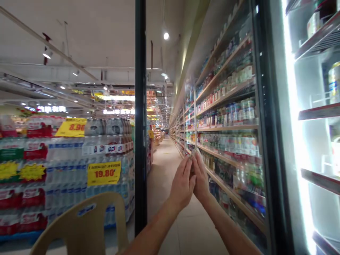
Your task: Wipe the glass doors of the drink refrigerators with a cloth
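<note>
My left hand (182,183) and my right hand (201,174) are held up close together, in front of the glass door (225,60) of an upright cooler. Their fingers are drawn together and point up and away from me. A small pale, greyish patch (196,152) shows at the fingertips. Whether it is a thing in my fingers or a reflection in the glass I cannot tell. The door's black frame bars (140,117) stand left and right of my hands.
Beige plastic chair (106,212) at the lower left. Behind it rise stacked packs of bottles (63,173) with yellow price signs (103,173). At the right are lit cooler shelves (320,111). Bottles on long shelves (228,125) appear in or through the glass.
</note>
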Demonstrator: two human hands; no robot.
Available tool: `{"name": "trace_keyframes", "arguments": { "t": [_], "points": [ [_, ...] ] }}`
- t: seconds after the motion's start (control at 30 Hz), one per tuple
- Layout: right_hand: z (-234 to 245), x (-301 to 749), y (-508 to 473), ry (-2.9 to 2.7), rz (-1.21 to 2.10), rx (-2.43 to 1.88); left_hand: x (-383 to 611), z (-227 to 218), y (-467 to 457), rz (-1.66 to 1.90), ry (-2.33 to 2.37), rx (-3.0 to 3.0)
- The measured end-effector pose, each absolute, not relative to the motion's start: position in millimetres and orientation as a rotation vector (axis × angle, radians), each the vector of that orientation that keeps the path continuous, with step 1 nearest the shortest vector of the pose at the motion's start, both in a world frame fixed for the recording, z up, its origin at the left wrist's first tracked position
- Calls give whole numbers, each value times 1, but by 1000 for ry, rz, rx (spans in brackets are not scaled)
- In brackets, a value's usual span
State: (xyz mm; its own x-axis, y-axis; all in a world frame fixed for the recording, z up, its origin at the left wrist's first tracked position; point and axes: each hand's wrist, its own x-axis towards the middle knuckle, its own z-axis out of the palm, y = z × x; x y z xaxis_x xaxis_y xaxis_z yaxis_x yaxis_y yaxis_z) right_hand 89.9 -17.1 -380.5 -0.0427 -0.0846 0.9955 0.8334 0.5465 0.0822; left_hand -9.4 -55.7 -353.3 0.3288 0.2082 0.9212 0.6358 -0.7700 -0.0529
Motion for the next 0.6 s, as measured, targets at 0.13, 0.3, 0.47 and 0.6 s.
{"name": "trace_keyframes", "arguments": {
  "t": [0.13,0.3,0.47,0.6],
  "points": [
    [-364,108,-11,-1459,-826,-654,-19,-345,-45,-1454,-812,-2066],
    [-362,104,0,-1100,-877,-810,-38,-347,-41,-1423,-733,-1987],
    [-396,82,-5,-1578,-890,-723,-20,-362,-36,-1313,-546,-2151],
    [-411,108,-16,-1590,-938,-822,-8,-364,-30,-1226,-628,-2078]
  ]
}}
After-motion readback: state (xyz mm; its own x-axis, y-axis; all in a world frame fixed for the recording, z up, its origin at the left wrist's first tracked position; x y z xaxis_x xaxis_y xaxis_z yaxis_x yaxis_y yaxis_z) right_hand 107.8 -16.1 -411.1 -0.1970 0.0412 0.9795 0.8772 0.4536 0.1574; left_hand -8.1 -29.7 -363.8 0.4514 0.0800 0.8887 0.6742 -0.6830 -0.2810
